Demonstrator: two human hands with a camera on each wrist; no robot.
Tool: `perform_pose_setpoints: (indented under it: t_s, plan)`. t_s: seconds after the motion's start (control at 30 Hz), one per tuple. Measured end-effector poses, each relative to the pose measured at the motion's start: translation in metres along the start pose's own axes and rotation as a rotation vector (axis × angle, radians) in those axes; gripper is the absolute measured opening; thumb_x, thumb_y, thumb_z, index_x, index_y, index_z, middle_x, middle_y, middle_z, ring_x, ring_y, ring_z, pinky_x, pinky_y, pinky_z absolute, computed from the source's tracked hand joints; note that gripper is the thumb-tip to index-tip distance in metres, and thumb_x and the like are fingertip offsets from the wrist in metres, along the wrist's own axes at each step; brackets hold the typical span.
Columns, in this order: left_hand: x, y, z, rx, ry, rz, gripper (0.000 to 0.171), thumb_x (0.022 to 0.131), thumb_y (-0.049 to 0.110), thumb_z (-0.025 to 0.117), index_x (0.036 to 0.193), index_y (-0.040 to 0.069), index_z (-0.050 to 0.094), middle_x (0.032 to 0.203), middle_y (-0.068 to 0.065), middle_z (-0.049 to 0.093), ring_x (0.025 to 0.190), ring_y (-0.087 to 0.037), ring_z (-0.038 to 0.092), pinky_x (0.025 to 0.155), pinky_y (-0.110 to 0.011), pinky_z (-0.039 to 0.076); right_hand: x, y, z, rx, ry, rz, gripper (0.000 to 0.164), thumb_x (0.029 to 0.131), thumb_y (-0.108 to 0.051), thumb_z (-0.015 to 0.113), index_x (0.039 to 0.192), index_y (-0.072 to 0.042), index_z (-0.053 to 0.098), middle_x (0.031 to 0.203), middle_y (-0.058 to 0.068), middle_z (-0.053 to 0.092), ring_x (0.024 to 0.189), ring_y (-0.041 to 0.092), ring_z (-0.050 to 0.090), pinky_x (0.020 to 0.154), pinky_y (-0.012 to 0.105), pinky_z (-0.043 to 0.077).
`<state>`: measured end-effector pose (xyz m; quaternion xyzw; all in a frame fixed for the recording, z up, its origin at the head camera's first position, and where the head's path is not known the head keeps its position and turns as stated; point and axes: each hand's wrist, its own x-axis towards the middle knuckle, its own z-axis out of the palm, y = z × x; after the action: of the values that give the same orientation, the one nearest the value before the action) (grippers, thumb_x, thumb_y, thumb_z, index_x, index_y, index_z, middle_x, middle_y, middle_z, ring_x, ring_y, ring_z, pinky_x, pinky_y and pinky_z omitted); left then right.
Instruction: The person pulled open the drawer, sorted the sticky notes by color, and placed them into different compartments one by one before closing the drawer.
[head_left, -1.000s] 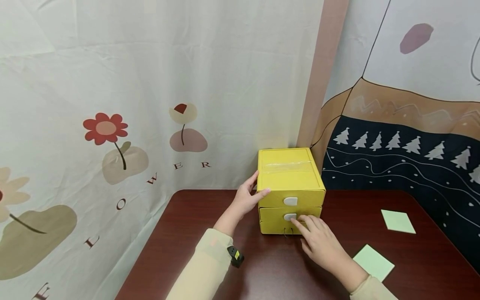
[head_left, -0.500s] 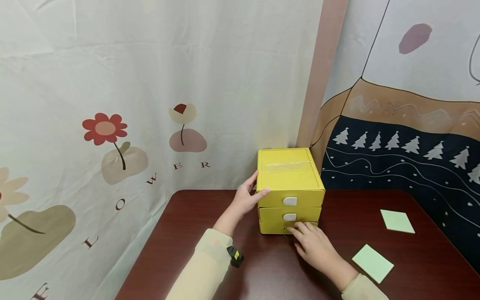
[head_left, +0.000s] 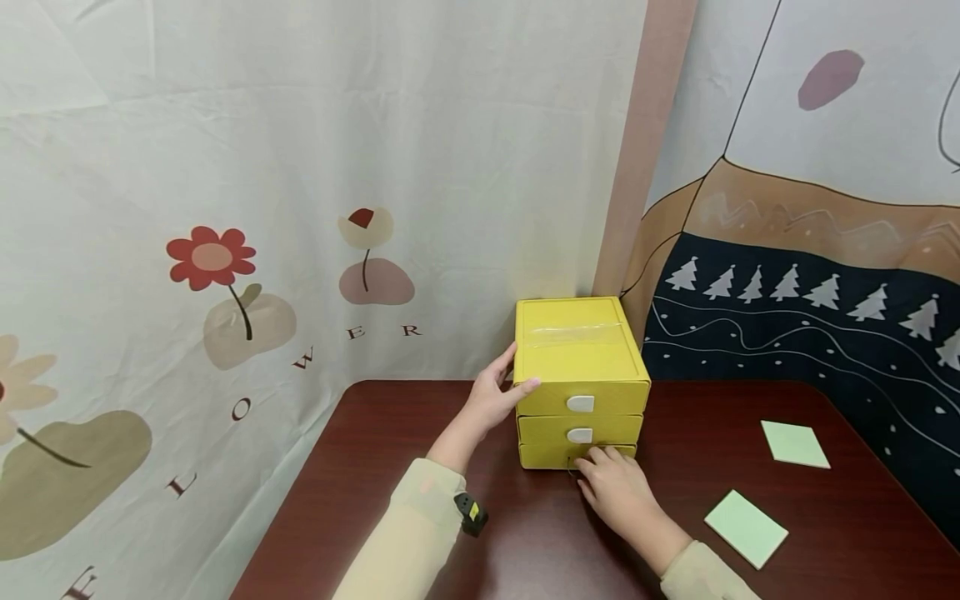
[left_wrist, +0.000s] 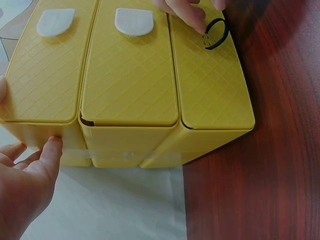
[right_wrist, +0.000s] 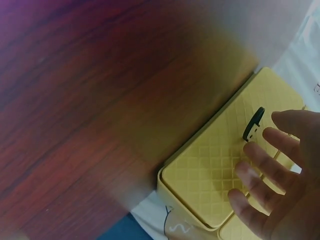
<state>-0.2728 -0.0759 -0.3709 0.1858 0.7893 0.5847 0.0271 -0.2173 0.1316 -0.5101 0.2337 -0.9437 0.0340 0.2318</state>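
Observation:
A yellow box with three stacked drawers (head_left: 573,321) stands near the table's back edge. The upper two fronts carry white tab handles (left_wrist: 134,22); on the bottom drawer (left_wrist: 215,90) sits a thin black loop (right_wrist: 254,123). My left hand (head_left: 495,400) rests against the box's left side, its thumb at the top drawer's front edge and its fingers along the side. In front of the bottom drawer is my right hand (head_left: 618,492), thumb and forefinger right by the loop. The right wrist view shows its fingers spread and loosely bent.
Two pale green square pads (head_left: 795,442) lie to the right of the box on the dark red-brown table (head_left: 405,417). Behind it hang printed curtains (head_left: 465,167). A black device (head_left: 471,512) is strapped to the left wrist.
My right hand has moved down and left from the middle drawer's tab to the bottom drawer's loop. The left hand has stayed against the box, and the drawers have not moved.

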Motion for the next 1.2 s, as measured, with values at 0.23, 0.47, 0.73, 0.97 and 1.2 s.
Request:
perform_pose_setpoints:
  t_s: [0.23,0.47,0.73,0.97,1.2]
  plan:
    - [0.000,0.001,0.000,-0.005,-0.002,-0.004,0.076,0.081,0.028,0.062,0.141,0.013,0.018,0.141,-0.006,0.026,0.127,-0.019,0.026,0.098,-0.038,0.029,0.003,-0.004,0.004,-0.015,0.005,-0.009,0.012,0.072,-0.025,0.070,0.083,-0.018,0.068,0.078,-0.002,0.054,0.074,0.020,0.050,0.053,0.034,0.041]
    - [0.000,0.001,0.000,-0.016,0.001,0.005,0.076,0.081,0.026,0.063,0.141,0.012,0.018,0.140,-0.007,0.028,0.126,-0.018,0.028,0.098,-0.037,0.030,0.001,-0.004,0.008,-0.007,0.051,-0.005,0.006,0.070,-0.021,0.070,0.071,-0.017,0.066,0.073,-0.001,0.051,0.070,0.021,0.050,0.052,0.035,0.040]
    - [0.008,-0.017,0.002,0.010,0.028,-0.001,0.078,0.078,0.039,0.064,0.140,0.021,0.020,0.139,0.000,0.030,0.125,-0.015,0.029,0.097,-0.037,0.031,0.000,-0.005,0.009,-0.015,-0.001,0.016,0.005,0.071,-0.020,0.069,0.075,-0.017,0.068,0.075,0.000,0.053,0.073,0.022,0.050,0.052,0.035,0.040]
    - [0.012,-0.027,0.002,0.018,0.028,-0.008,0.080,0.076,0.044,0.063,0.140,0.026,0.020,0.139,0.003,0.029,0.126,-0.013,0.027,0.098,-0.038,0.030,0.001,-0.005,0.008,-0.012,0.035,0.035,0.007,0.069,-0.018,0.070,0.073,-0.016,0.066,0.073,0.000,0.053,0.072,0.021,0.051,0.052,0.034,0.041]
    - [0.002,-0.003,0.000,-0.002,0.010,-0.010,0.076,0.081,0.029,0.063,0.141,0.015,0.019,0.139,-0.006,0.029,0.126,-0.019,0.028,0.098,-0.039,0.030,0.001,-0.006,0.004,0.002,0.055,0.039,0.006,0.070,-0.017,0.070,0.070,-0.016,0.065,0.070,0.000,0.054,0.073,0.022,0.053,0.053,0.034,0.043]
